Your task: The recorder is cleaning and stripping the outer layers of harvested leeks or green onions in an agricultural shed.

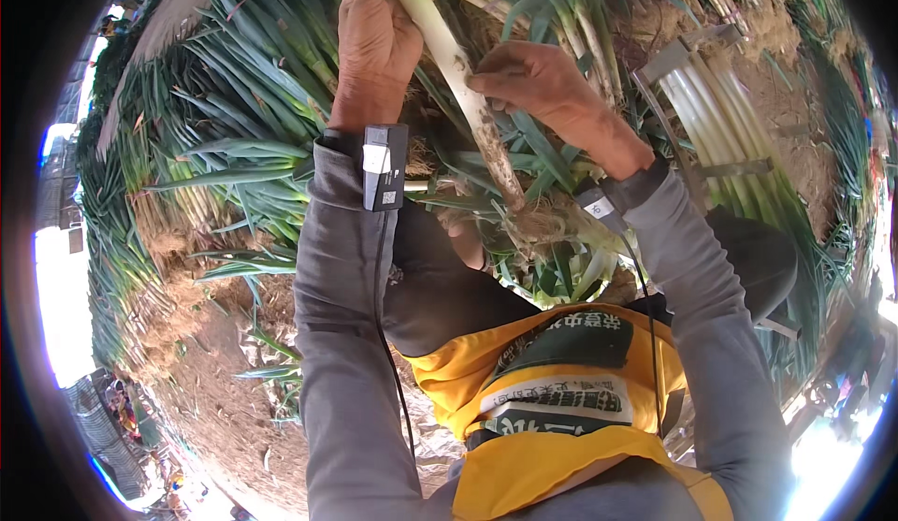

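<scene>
A long green onion [447, 53] slants across the upper middle, with a white shaft that turns brown and soiled toward its shaggy roots [538, 224]. My left hand [377, 44] is closed round its upper part, where the white turns green. Halfway down the shaft, my right hand [550, 91] is bent in a pinch against the side of the stalk. Whether a loose strip of skin is between those fingers is too small to tell. Below my right wrist, the root end hangs over other onion stalks and leaves by my knees.
Heaps of unpeeled green onions [234, 100] lie to the left and ahead. At the right, a metal frame [687, 53] holds several clean white onions [725, 114] side by side. Bare soil [234, 371] shows at lower left. A yellow apron [561, 371] covers my lap.
</scene>
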The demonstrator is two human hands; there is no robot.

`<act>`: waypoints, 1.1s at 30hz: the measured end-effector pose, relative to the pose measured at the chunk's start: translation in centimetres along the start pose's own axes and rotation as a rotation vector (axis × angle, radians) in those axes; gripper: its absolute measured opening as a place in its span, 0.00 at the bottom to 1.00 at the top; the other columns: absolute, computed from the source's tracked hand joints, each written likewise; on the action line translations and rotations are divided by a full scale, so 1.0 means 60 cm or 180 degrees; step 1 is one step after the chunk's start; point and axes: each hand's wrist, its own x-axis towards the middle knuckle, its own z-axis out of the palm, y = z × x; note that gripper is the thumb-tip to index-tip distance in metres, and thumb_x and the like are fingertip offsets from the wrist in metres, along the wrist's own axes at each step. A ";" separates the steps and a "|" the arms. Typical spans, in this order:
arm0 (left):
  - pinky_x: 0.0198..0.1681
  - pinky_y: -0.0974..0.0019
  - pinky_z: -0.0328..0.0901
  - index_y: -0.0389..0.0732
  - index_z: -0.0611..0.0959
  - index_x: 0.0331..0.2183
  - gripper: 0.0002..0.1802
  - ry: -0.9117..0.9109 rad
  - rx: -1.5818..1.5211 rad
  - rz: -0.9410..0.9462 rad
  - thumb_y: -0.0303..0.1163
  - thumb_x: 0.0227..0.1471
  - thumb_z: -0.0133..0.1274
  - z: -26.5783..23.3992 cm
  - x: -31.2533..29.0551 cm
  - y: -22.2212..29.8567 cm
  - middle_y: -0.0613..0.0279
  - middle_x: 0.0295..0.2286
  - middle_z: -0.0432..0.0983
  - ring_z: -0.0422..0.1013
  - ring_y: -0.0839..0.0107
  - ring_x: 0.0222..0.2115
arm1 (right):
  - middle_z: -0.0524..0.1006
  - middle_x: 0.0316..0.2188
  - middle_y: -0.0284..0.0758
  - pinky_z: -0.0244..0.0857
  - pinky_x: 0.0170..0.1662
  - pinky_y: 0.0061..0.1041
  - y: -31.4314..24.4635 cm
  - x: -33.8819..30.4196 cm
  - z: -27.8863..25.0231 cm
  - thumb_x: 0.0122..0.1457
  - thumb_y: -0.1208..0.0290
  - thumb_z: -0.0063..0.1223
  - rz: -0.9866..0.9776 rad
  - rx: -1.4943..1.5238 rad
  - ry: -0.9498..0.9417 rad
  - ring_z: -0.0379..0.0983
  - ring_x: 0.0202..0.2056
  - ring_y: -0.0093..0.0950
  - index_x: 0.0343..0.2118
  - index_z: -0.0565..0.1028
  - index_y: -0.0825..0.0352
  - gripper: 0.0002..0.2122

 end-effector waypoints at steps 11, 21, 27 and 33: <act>0.39 0.65 0.74 0.40 0.74 0.52 0.20 0.0118 0.0212 0.0149 0.38 0.63 0.56 0.010 0.011 0.006 0.62 0.36 0.76 0.75 0.71 0.35 | 0.79 0.29 0.33 0.68 0.33 0.22 0.001 0.004 0.026 0.60 0.69 0.62 -0.0885 -0.1380 0.0939 0.73 0.30 0.19 0.41 0.80 0.67 0.09; 0.43 0.64 0.70 0.41 0.75 0.49 0.17 0.0048 0.0050 -0.0074 0.37 0.62 0.57 -0.003 0.004 -0.007 0.62 0.36 0.74 0.72 0.72 0.38 | 0.77 0.26 0.38 0.68 0.34 0.29 -0.022 0.014 0.017 0.59 0.70 0.57 -0.0597 -0.0996 0.0559 0.75 0.28 0.27 0.36 0.78 0.69 0.08; 0.42 0.62 0.67 0.42 0.73 0.49 0.13 0.0093 0.0060 0.0100 0.34 0.65 0.51 -0.006 0.011 0.009 0.62 0.38 0.73 0.71 0.71 0.37 | 0.78 0.26 0.33 0.68 0.31 0.24 -0.007 -0.043 -0.011 0.59 0.73 0.60 -0.1120 -0.1688 0.0620 0.74 0.28 0.19 0.36 0.76 0.67 0.06; 0.47 0.61 0.68 0.45 0.74 0.51 0.20 0.0045 0.0237 0.0055 0.41 0.61 0.59 -0.030 0.021 0.022 0.61 0.40 0.73 0.70 0.69 0.42 | 0.74 0.25 0.26 0.61 0.24 0.16 0.068 -0.060 -0.038 0.64 0.74 0.55 -0.0044 -0.0727 0.0677 0.70 0.24 0.14 0.44 0.75 0.69 0.08</act>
